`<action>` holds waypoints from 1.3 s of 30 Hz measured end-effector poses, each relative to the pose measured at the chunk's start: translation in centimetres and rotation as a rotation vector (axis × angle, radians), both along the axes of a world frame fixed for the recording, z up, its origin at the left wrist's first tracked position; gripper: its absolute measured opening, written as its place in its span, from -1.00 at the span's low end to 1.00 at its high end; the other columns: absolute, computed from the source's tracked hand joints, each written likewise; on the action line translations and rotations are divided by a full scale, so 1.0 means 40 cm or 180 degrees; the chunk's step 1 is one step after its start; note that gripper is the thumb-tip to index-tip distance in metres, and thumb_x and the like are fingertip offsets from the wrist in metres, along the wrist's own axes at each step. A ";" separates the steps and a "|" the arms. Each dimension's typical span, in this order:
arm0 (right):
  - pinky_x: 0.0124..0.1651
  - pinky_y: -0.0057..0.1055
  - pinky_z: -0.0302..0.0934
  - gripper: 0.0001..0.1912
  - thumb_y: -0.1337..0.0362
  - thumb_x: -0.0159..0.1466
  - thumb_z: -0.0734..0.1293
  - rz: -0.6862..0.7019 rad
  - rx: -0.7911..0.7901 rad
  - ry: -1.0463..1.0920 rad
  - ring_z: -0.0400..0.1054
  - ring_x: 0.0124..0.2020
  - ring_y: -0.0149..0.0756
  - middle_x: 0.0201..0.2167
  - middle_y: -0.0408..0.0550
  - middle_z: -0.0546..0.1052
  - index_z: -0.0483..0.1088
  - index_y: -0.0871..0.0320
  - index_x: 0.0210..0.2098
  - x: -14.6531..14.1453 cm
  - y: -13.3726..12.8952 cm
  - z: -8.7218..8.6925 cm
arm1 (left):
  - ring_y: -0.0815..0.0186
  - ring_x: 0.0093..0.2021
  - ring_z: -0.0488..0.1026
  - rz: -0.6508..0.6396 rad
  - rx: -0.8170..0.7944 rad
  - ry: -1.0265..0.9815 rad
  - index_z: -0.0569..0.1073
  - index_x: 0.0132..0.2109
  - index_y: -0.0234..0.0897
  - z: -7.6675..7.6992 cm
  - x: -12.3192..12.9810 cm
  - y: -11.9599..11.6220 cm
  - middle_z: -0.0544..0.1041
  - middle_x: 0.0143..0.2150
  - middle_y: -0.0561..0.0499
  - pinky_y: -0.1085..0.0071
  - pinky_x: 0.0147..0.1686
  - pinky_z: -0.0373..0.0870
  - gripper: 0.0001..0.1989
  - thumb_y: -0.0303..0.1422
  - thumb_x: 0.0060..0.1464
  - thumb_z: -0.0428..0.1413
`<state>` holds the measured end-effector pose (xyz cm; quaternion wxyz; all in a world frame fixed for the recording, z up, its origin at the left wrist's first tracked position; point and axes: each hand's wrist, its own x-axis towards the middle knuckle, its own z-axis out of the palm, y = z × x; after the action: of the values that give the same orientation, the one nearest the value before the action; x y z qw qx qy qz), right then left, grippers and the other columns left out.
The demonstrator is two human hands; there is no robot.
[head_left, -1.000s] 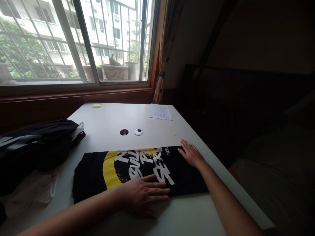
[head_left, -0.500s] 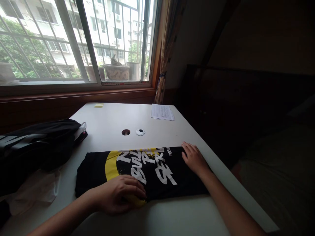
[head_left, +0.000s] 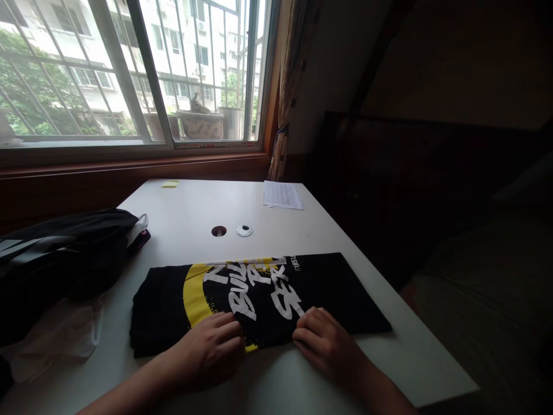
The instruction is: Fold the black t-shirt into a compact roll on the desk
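Observation:
A folded black T-shirt (head_left: 345, 294) with white lettering and a yellow print lies flat in a long strip across the white table. At its near edge, left of the middle, my left hand (head_left: 216, 349) has its fingers curled over the cloth; the thumb is hidden. My right hand (head_left: 326, 343) pinches the same near edge farther right, just below the white letters. A short gap of shirt edge shows between the two hands.
Dark clothes (head_left: 82, 242) are heaped on the left, with a pale sheer cloth (head_left: 64, 334) below them. Beyond the shirt are a cable hole (head_left: 219, 231), a round cover (head_left: 244, 230), printed papers (head_left: 283, 195) and a yellow sticky note (head_left: 170, 184). The white table (head_left: 194, 207) stands before a barred window.
My right hand has left the shirt's far right part and come left and nearer, closing on the near edge. My left hand has curled more and shifted slightly at that edge.

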<state>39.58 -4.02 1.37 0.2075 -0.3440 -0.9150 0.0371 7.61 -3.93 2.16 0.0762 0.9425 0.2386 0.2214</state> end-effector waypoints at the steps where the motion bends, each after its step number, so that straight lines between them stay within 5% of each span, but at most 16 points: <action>1: -0.02 -0.18 0.23 -0.87 0.41 0.34 0.29 0.0002 0.0048 -0.0013 0.35 -0.19 -0.22 -0.26 -0.08 0.50 0.43 0.08 -0.18 0.003 -0.001 -0.001 | 0.28 -0.36 0.30 0.0030 -0.0086 -0.0102 0.36 -0.28 -0.25 -0.005 -0.002 0.001 0.41 -0.34 -0.01 0.37 -0.37 0.29 -0.91 -0.52 0.18 0.05; 11: -0.08 -0.23 0.27 -0.81 0.51 0.26 0.26 -0.0104 0.0092 0.0167 0.36 -0.23 -0.24 -0.28 -0.08 0.48 0.38 0.09 -0.26 0.006 -0.019 0.011 | 0.29 -0.36 0.31 0.0069 -0.0320 -0.0669 0.35 -0.26 -0.24 -0.024 -0.004 0.007 0.43 -0.32 -0.03 0.41 -0.42 0.19 -0.89 -0.53 0.21 0.02; 15: -0.05 -0.23 0.29 -0.89 0.40 0.26 0.34 -0.0090 -0.0148 0.0386 0.38 -0.20 -0.23 -0.22 -0.05 0.49 0.38 0.08 -0.23 -0.015 -0.018 0.030 | 0.29 -0.37 0.30 0.0076 -0.0147 -0.0704 0.37 -0.26 -0.25 -0.023 0.000 0.005 0.43 -0.33 -0.04 0.39 -0.44 0.18 -0.87 -0.55 0.22 0.01; 20: 0.02 -0.18 0.27 -0.69 0.23 0.24 0.42 -0.0095 -0.0027 0.0311 0.39 -0.14 -0.17 -0.16 -0.03 0.50 0.38 0.07 -0.03 -0.085 -0.023 0.011 | 0.28 -0.39 0.27 0.0080 0.0071 -0.0570 0.38 -0.27 -0.24 -0.031 0.001 0.001 0.41 -0.35 -0.04 0.36 -0.43 0.18 -0.88 -0.55 0.19 0.02; 26: -0.07 -0.21 0.24 -0.82 0.47 0.21 0.29 -0.0137 0.0286 -0.0075 0.34 -0.20 -0.17 -0.23 -0.05 0.50 0.36 0.10 -0.24 -0.140 -0.016 -0.012 | 0.27 -0.38 0.27 -0.0034 0.0094 -0.0392 0.35 -0.29 -0.24 -0.027 -0.005 -0.003 0.41 -0.34 -0.04 0.34 -0.40 0.22 -0.87 -0.56 0.16 0.02; 31: -0.12 -0.24 0.24 -0.72 0.58 0.20 0.20 -0.0225 0.0530 -0.0098 0.33 -0.23 -0.19 -0.26 -0.05 0.48 0.34 0.10 -0.25 -0.068 -0.002 0.010 | 0.28 -0.38 0.29 -0.0061 0.0073 -0.0328 0.35 -0.28 -0.24 -0.016 -0.008 -0.005 0.41 -0.34 -0.04 0.37 -0.41 0.26 -0.88 -0.55 0.17 0.00; 36: -0.09 -0.21 0.24 -0.64 0.66 0.23 0.12 -0.0577 0.0791 -0.0347 0.35 -0.25 -0.20 -0.28 -0.05 0.47 0.34 0.09 -0.24 0.092 0.016 -0.003 | 0.25 -0.31 0.34 -0.0069 0.0083 -0.0075 0.36 -0.30 -0.24 -0.021 -0.009 -0.007 0.42 -0.30 -0.05 0.34 -0.35 0.37 -0.91 -0.53 0.13 0.06; 39: -0.09 -0.19 0.25 -0.58 0.69 0.18 0.11 -0.0895 0.0849 -0.0556 0.36 -0.22 -0.16 -0.25 -0.02 0.47 0.35 0.11 -0.21 0.202 0.029 -0.020 | 0.18 -0.09 0.42 -0.0100 0.0010 -0.0021 0.38 -0.27 -0.24 -0.016 -0.005 -0.006 0.49 -0.10 -0.08 0.27 -0.14 0.46 -0.89 -0.54 0.12 0.09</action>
<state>47.68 -2.85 0.55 0.1742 -0.4397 -0.8693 -0.1435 7.40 -4.16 1.51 0.0790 0.9455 0.2232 0.2236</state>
